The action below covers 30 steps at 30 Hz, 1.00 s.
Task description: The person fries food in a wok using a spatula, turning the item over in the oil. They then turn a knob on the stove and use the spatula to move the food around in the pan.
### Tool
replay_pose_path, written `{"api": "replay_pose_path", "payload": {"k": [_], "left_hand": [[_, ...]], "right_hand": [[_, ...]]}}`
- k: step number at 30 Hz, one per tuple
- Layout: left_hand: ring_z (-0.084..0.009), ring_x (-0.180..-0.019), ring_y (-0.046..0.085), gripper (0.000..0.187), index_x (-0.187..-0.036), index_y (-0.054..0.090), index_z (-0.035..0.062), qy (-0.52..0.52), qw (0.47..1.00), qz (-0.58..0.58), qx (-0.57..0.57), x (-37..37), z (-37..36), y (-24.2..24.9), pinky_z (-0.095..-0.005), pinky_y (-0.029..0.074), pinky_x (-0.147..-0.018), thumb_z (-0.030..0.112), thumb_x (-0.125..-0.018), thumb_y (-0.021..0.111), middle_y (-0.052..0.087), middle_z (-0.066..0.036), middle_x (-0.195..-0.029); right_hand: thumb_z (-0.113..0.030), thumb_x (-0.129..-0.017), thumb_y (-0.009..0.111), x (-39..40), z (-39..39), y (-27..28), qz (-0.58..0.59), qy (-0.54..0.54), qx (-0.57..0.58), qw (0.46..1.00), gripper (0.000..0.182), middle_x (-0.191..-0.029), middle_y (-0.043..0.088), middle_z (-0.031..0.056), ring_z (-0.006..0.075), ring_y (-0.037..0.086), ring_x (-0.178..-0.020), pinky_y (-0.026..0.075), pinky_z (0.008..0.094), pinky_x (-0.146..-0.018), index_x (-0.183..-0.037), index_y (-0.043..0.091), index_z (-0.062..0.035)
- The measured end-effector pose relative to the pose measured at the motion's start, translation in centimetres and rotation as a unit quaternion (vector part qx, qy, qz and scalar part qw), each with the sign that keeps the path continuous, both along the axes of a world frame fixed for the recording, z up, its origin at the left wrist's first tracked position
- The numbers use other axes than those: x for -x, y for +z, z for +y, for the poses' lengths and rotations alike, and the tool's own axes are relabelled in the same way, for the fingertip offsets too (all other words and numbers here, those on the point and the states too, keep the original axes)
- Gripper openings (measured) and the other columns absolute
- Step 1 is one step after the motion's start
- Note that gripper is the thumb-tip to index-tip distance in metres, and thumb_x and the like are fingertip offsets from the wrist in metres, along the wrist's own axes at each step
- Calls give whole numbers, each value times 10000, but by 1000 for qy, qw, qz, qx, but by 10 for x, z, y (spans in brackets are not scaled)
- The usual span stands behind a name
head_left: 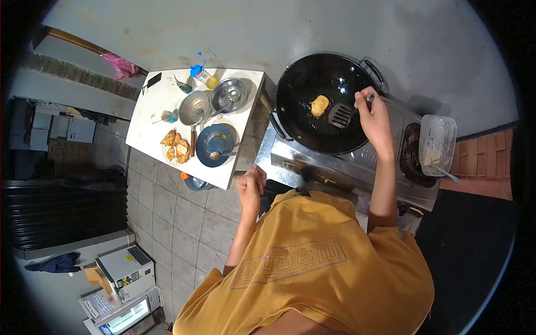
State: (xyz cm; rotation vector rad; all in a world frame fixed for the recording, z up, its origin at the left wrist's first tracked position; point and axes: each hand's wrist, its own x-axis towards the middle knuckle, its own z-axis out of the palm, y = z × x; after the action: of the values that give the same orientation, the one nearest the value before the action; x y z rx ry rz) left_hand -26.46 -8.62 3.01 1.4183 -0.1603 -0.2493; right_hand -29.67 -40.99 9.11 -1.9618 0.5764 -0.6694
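My right hand (373, 118) is closed around the handle of a slotted spatula (340, 115). The spatula's dark blade is over the black wok (301, 131), to the right of a golden piece of frying food (319, 105). Shiny oil lies in the wok, which sits on a metal gas stove (329, 166). My left hand (252, 181) is held near my body, by the corner of the white table (184, 153). Its fingers are curled in, and nothing shows in them.
On the table are a steel bowl (239, 106), a saucepan (192, 100), a blue plate (205, 157) with a spoon, several fried pieces (176, 146) and a blue-capped bottle (207, 79). A plastic tub (441, 134) stands right of the wok, beside the second burner (411, 153).
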Motion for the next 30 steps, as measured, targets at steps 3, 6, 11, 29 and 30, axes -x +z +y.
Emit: {"api": "replay_pose_path", "payload": {"k": [3,6,11,29,30], "left_hand": [[-136,-556,411,536,-468,406,34,0,1000,1,2,2,0,0,-273,338,-532,132,-995,403,396,-30,-473],[-138,-558,409,536,-467,405,40,-2,1000,-2,-3,3,0,0,-276,339,-533,135,-994,405,384,-28,-465],[-140,-560,404,535,-465,400,46,6,1000,11,2,4,2,-1,-280,338,-534,138,-992,407,374,-27,-460],[-118,-545,357,541,-456,379,48,2,1000,-4,-2,-2,-3,-4,-256,265,-469,169,-981,421,367,-34,-507],[-127,-550,379,538,-459,382,41,0,1000,-1,-1,-2,-2,-4,-265,294,-497,146,-986,409,372,-31,-489]], "right_hand": [[-191,-972,527,0,-1,-6,33,6,1,999,242,-628,404,46,117,359,-596,356,303,-566,-845,481,9],[-195,-972,528,0,2,-4,18,5,-5,1000,241,-628,406,45,117,360,-591,351,301,-562,-846,482,6],[-200,-971,534,0,5,3,-21,-10,-14,1000,240,-629,408,43,108,363,-590,347,294,-560,-851,487,2],[-226,-976,534,4,2,6,34,-28,4,999,253,-641,396,33,104,367,-611,360,290,-576,-865,489,-3],[-230,-976,534,5,2,4,43,-21,-1,999,256,-644,399,34,106,369,-613,361,290,-579,-866,489,-3]]}}
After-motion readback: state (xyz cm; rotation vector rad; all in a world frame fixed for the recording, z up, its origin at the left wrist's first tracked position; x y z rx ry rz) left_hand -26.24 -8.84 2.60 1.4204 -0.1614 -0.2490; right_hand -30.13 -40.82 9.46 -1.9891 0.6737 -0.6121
